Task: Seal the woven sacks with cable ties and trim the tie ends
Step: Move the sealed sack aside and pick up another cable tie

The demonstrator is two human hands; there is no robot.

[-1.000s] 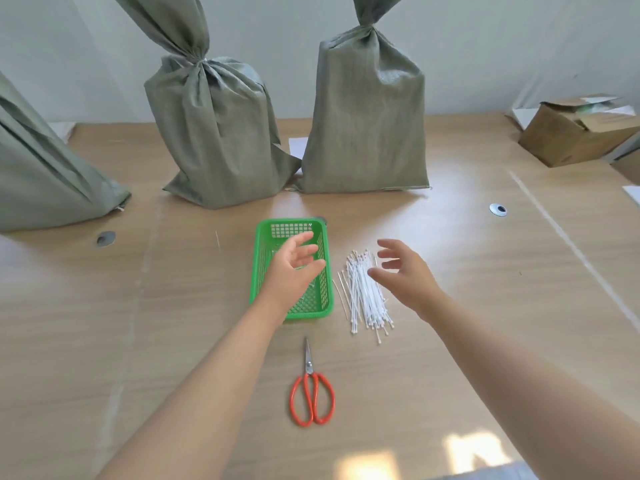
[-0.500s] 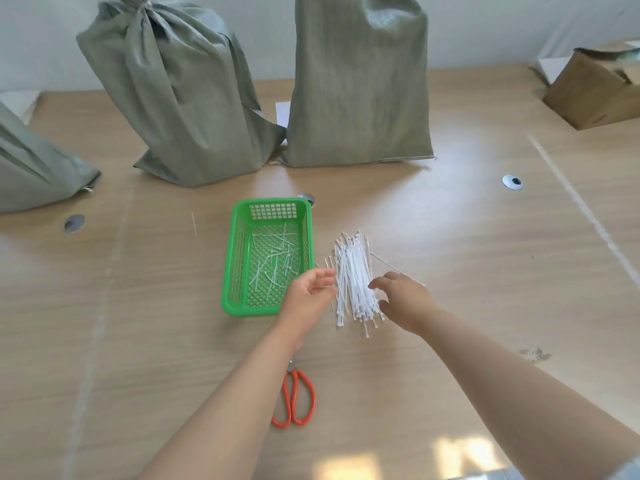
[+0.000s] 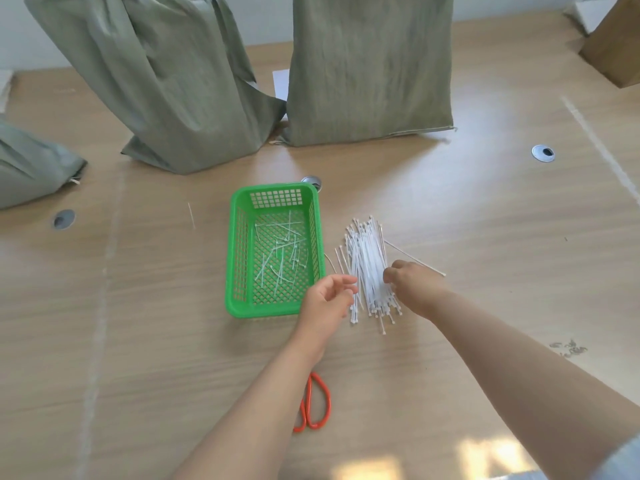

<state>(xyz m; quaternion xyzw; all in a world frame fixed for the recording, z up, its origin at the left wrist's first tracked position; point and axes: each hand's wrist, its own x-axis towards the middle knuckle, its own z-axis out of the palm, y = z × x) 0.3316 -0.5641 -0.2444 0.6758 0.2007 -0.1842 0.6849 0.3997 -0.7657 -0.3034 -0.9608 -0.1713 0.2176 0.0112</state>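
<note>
Three grey-green woven sacks stand at the back of the table: one at the far left edge, one left of centre, one at centre; their tops are out of frame. A pile of white cable ties lies right of a green basket that holds cut tie ends. My right hand has its fingertips pinched on the pile's right edge. My left hand hovers at the pile's left side, fingers loosely apart, holding nothing. Orange-handled scissors lie partly hidden under my left forearm.
A single loose tie lies just right of the pile. Round metal grommets sit in the wooden tabletop, and another one lies behind the basket. A cardboard box stands at the back right. White paper shows between the sacks.
Both hands came down from above the basket to the tie pile. The view tilted down and closer, so the sack tops left the frame. The right fingertips now press on the ties.
</note>
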